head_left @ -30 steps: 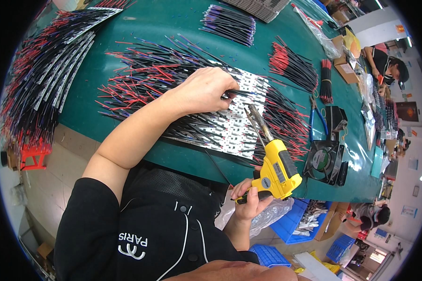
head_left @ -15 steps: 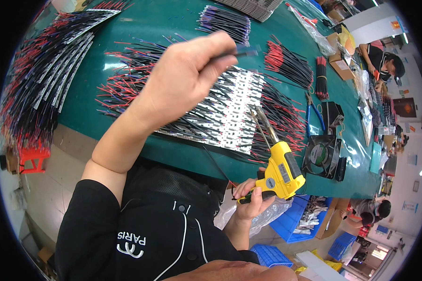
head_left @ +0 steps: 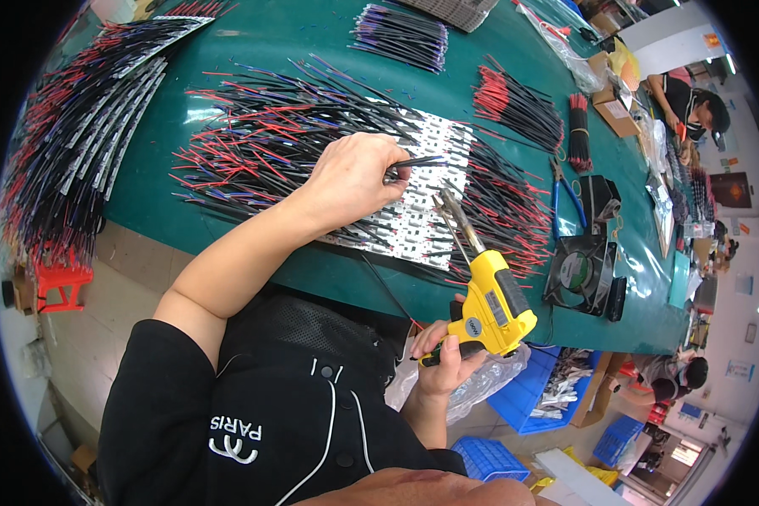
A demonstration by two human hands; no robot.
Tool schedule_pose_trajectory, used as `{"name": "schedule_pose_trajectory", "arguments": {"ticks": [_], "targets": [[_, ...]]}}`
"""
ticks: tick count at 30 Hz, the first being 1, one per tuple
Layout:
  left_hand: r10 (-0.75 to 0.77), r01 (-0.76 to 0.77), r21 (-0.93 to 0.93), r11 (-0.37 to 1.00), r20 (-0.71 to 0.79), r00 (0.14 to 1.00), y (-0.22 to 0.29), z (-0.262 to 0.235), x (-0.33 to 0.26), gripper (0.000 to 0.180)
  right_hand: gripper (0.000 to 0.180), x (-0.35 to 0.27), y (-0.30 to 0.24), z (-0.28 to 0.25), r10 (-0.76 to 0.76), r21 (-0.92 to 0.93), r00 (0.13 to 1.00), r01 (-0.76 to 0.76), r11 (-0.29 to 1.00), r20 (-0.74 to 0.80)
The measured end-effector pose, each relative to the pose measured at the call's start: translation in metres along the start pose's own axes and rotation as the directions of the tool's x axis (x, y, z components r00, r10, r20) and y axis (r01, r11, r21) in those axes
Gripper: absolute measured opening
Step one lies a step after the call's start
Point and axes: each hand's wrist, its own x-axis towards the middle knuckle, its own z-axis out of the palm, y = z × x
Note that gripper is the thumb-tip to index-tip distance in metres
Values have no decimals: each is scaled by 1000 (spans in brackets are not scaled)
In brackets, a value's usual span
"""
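Head view shows black wires [head_left: 422, 160] pinched in the closed fingers of the left hand [head_left: 356, 175], above white circuit boards [head_left: 417, 215]. Half a second ago this hand was raised higher; now lowered, it brings the wire ends near the yellow soldering gun [head_left: 496, 295], which the right hand [head_left: 447, 363] grips, almost unmoved.

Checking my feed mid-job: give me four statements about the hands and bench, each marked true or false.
1. The right hand holds the yellow soldering gun. True.
2. The left hand is empty. False: the left hand pinches dark wire.
3. The pliers have red handles. False: the pliers' handles are blue.
4. The fan is on the green table. True.
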Motion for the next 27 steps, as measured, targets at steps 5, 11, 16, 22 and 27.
{"name": "schedule_pose_trajectory", "arguments": {"ticks": [5, 11, 16, 22, 27], "targets": [[-40, 40, -5, 999, 11, 999, -3, 2, -1, 13, 44, -2, 5, -4, 26, 103, 998, -31, 994, 53], [-26, 26, 0, 1000, -5, 1000, 0, 4, -1, 14, 30, -2, 7, -5, 55, 106, 997, -60, 993, 50], [-31, 31, -5, 1000, -10, 999, -2, 5, -2, 14, 34, -1, 11, -8, 44, -8, 994, -43, 999, 100], [-70, 70, -3, 998, 17, 997, 1, 4, -2, 13, 32, 0, 10, -7, 72, -25, 993, -70, 997, 94], [-22, 22, 16, 1000, -44, 999, -3, 8, -3, 14, 36, 0, 9, -7, 59, -92, 994, -50, 995, 89]]}}
